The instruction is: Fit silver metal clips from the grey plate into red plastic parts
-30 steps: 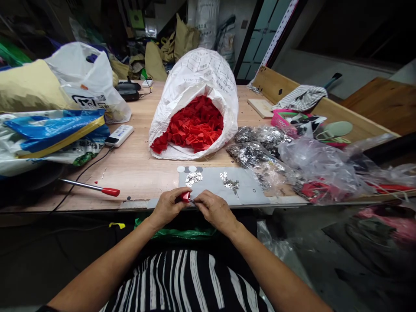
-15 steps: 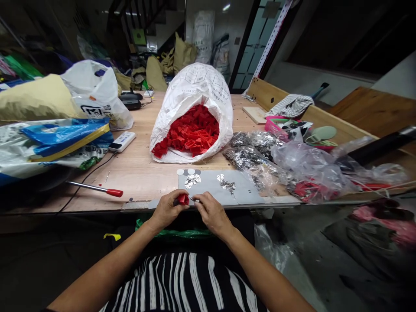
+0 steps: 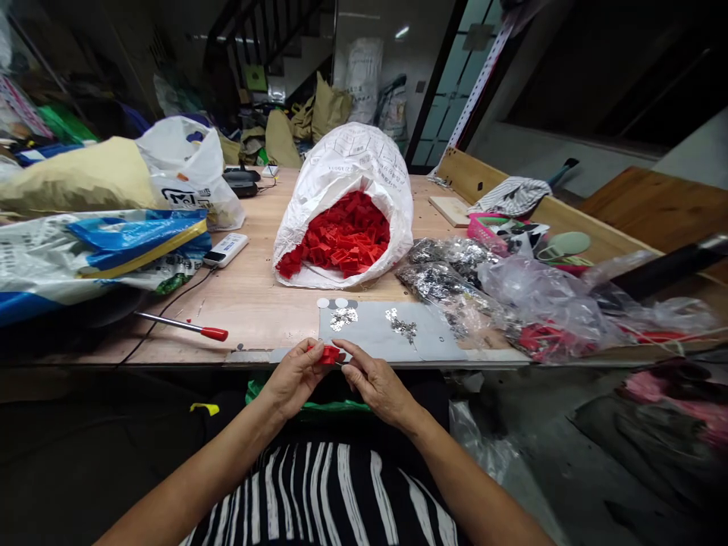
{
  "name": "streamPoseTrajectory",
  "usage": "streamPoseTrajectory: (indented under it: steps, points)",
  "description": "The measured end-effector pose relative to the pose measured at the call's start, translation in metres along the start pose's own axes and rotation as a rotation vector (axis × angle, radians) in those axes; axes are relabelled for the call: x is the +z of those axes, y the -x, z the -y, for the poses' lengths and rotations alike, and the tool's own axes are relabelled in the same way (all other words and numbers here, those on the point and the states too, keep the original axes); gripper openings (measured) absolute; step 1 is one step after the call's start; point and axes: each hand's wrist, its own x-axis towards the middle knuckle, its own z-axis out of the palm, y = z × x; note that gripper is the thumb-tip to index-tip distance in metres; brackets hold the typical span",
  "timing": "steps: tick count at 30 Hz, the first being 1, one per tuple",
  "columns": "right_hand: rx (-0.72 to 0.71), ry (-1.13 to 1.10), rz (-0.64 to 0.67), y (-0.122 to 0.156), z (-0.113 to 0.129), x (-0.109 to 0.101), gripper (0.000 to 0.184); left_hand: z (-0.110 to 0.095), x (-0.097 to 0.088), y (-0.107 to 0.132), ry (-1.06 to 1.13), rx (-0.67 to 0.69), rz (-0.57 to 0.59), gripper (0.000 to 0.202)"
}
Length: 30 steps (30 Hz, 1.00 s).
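Note:
A small red plastic piece [image 3: 329, 354] is pinched between both hands at the table's front edge. My left hand [image 3: 294, 373] grips it from the left. My right hand [image 3: 372, 381] presses its fingertips against the piece from the right; whether a metal part is under them I cannot make out. Just beyond lies a grey sheet [image 3: 375, 334] with two little heaps of small metal parts [image 3: 343, 318]. Farther back a white sack [image 3: 346, 199] lies open on its side, full of the same red pieces [image 3: 341, 239].
Clear bags of metal parts [image 3: 449, 277] and crumpled plastic lie to the right. A red-handled screwdriver [image 3: 183, 326], a white remote [image 3: 226, 249], a cable and blue and white bags [image 3: 102, 243] lie to the left. A wooden board [image 3: 466, 171] edges the right side.
The camera has tilted up a little. Both hands stay at the table edge; the red piece has turned in the fingers and shows more.

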Motion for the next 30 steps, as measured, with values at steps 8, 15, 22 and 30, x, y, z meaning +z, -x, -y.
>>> streamPoseTrajectory:
  steps: [8, 15, 22, 30]
  points:
    - [-0.044, 0.063, -0.085, -0.002, 0.003, 0.003, 0.033, 0.005, 0.006, 0.004, 0.283, -0.144, -0.137, 0.01]
    - [-0.051, -0.025, -0.142, -0.004, -0.007, 0.009, 0.03, 0.011, 0.004, 0.005, 0.257, -0.157, -0.089, 0.008]
    - [0.073, -0.018, -0.101, -0.015, -0.025, 0.002, 0.033, 0.026, -0.022, 0.005, -0.471, -0.064, 0.02, 0.018]
    - [0.035, 0.428, -0.284, -0.078, -0.047, -0.039, 0.021, 0.041, -0.059, -0.001, -1.453, -0.075, 0.094, 0.025]
